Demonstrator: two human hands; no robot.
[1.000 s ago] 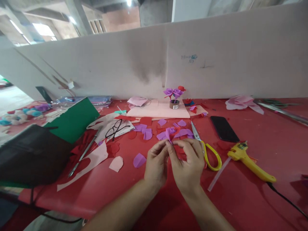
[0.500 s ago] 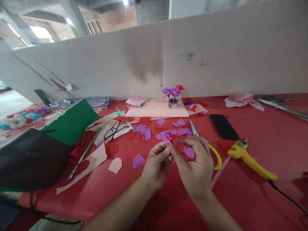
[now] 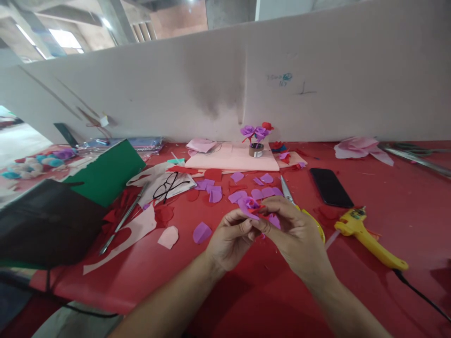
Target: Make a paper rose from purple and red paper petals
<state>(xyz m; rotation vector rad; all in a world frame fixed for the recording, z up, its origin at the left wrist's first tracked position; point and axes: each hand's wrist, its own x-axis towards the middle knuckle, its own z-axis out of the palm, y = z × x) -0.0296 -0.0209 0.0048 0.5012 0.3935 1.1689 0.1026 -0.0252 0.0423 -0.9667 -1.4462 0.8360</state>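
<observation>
Between my fingertips is a small purple paper flower (image 3: pixel 248 204) with a bit of red at its base. My left hand (image 3: pixel 232 237) pinches it from the left, thumb and forefinger together. From the right, my right hand (image 3: pixel 294 230) grips it too, the thumbs nearly touching. Part of the flower is hidden behind the fingers. Purple paper petals (image 3: pixel 267 192) lie just beyond the hands. Yellow-handled scissors (image 3: pixel 287 190) lie partly under my right hand, blades pointing away. A single purple petal (image 3: pixel 202 233) and a pink petal (image 3: pixel 168 237) rest left of my left hand.
A yellow glue gun (image 3: pixel 373 241) and a black phone (image 3: pixel 331 187) lie at the right. Behind stands a small pot (image 3: pixel 256 150) of paper flowers on pink sheets (image 3: pixel 218 159). At the left are eyeglasses (image 3: pixel 169 188), a metal rod (image 3: pixel 123 220) and a dark bag (image 3: pixel 49 223).
My right hand has turned and shifted slightly right, and the purple flower now shows above the fingertips. The view has tilted a little.
</observation>
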